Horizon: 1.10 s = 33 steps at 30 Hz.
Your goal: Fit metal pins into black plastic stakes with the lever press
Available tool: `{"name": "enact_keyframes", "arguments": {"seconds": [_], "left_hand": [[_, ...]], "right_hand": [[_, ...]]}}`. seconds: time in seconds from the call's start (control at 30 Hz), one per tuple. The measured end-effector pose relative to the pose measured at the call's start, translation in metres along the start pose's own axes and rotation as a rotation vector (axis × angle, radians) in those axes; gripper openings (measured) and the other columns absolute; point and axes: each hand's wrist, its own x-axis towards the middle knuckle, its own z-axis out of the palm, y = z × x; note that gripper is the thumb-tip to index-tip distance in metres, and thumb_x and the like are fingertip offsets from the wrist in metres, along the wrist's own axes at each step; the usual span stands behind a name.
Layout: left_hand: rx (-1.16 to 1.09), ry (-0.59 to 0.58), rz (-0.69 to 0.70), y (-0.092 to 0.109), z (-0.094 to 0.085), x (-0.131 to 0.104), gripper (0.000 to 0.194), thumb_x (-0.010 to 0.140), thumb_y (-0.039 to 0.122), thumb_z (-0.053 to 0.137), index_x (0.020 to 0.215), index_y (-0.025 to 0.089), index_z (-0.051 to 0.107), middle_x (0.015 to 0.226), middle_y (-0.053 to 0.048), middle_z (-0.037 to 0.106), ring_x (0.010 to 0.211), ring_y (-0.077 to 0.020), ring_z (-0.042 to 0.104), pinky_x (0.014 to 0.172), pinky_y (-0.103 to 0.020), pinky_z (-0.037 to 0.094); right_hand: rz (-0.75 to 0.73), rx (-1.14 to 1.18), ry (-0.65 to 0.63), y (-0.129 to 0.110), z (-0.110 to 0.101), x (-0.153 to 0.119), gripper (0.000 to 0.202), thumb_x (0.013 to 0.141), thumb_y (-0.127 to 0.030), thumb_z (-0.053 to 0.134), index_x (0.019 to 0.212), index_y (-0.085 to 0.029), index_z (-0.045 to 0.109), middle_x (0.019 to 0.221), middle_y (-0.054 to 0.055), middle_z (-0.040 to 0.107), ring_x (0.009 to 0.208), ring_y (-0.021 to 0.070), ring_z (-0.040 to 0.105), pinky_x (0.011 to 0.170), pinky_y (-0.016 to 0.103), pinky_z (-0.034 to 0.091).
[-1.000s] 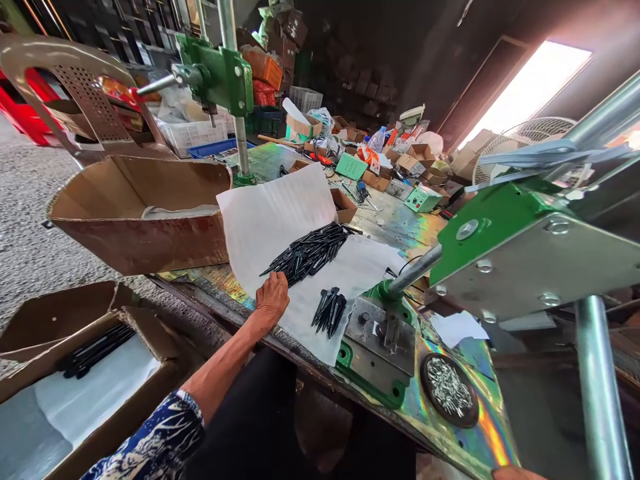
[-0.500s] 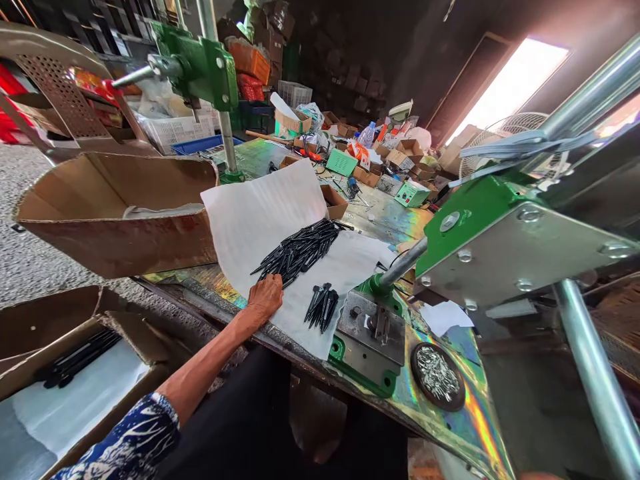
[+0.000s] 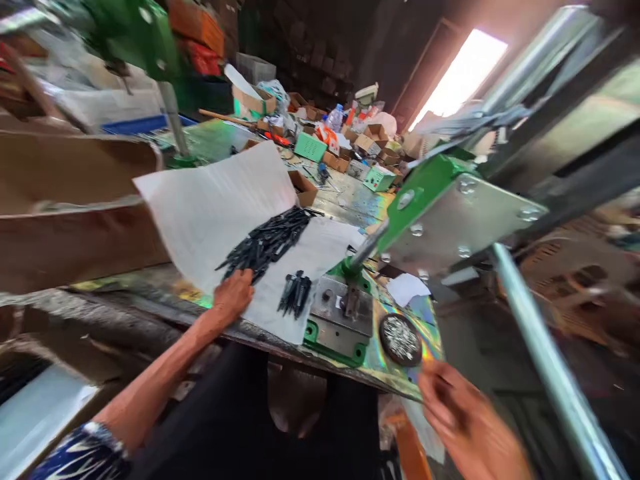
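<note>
R hand [image 3: 470, 420] nearest, curled, blurred; can't tell if pinching. L hand [image 3: 234, 295] bent at near edge of blk pcs [image 3: 267, 241]; tips hidden, grip unclear. Sm blk bunch [image 3: 294, 293] by press base [image 3: 345, 337], prob. for easy reach; wht sheet [image 3: 215, 200] under both likely keeps pcs together. Rnd dish [image 3: 383, 338]: metal bits [image 3: 401, 337], prob. corralled. Sm box [image 3: 307, 196] past sheet: contents unclear.

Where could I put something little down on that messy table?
Maybe on the white paper, behind the small black pile and right of the big black pile: that bit looks bare. A thin bare strip runs between both piles. The far end of the table is crowded with boxes and a bottle. The round dish looks full.
</note>
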Motion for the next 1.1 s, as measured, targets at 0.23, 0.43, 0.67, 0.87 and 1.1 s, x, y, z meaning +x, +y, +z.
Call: {"name": "enact_keyframes", "arguments": {"seconds": [0.23,0.43,0.67,0.87,1.1], "left_hand": [[-0.100,-0.077,-0.025,-0.009,0.006,0.021,0.039,0.083,0.039,0.047,0.111,0.013,0.053,0.105,-0.017,0.062,0.099,-0.0338,0.057,0.073,-0.036,0.044],[-0.115,-0.042,-0.005,-0.001,0.005,0.015,0.033,0.081,0.039,0.048,0.104,0.016,0.055,0.100,-0.010,0.065,0.094,-0.0292,0.058,0.068,-0.030,0.040],[-0.173,-0.030,-0.010,0.006,0.003,0.012,0.028,0.084,0.040,0.041,0.099,0.019,0.051,0.095,-0.008,0.063,0.087,-0.0268,0.056,0.062,-0.027,0.034],[-0.321,0.080,0.017,0.026,-0.008,0.003,0.025,0.084,0.036,0.040,0.100,0.018,0.045,0.092,-0.006,0.060,0.082,-0.0226,0.056,0.069,-0.027,0.037],[-0.326,0.069,0.077,0.037,0.008,-0.007,0.026,0.084,0.038,0.037,0.100,0.018,0.042,0.099,-0.011,0.060,0.086,-0.0281,0.059,0.070,-0.031,0.039]], "right_hand": [[-0.172,-0.490,0.359,0.059,-0.024,0.071,0.022,0.065,-0.037,0.059,0.074,-0.018,0.061,0.056,0.001,0.051,0.048,0.0152,0.043,0.046,0.028,0.036],[-0.251,-0.815,0.441,0.080,-0.052,0.096,0.017,0.068,-0.032,0.050,0.070,-0.019,0.059,0.064,0.004,0.058,0.061,0.0198,0.051,0.058,0.030,0.041],[-0.273,-1.143,0.405,0.083,-0.051,0.106,0.016,0.074,-0.020,0.045,0.078,-0.015,0.059,0.084,0.011,0.061,0.076,0.0235,0.055,0.073,0.034,0.040],[-0.275,-1.303,0.401,0.082,-0.048,0.110,0.012,0.075,-0.012,0.045,0.075,-0.016,0.057,0.082,0.012,0.059,0.073,0.0231,0.054,0.069,0.033,0.036],[-0.309,-1.197,0.405,0.088,-0.056,0.110,0.015,0.078,-0.019,0.041,0.076,-0.017,0.056,0.078,0.008,0.059,0.072,0.0216,0.053,0.070,0.032,0.038]]}}
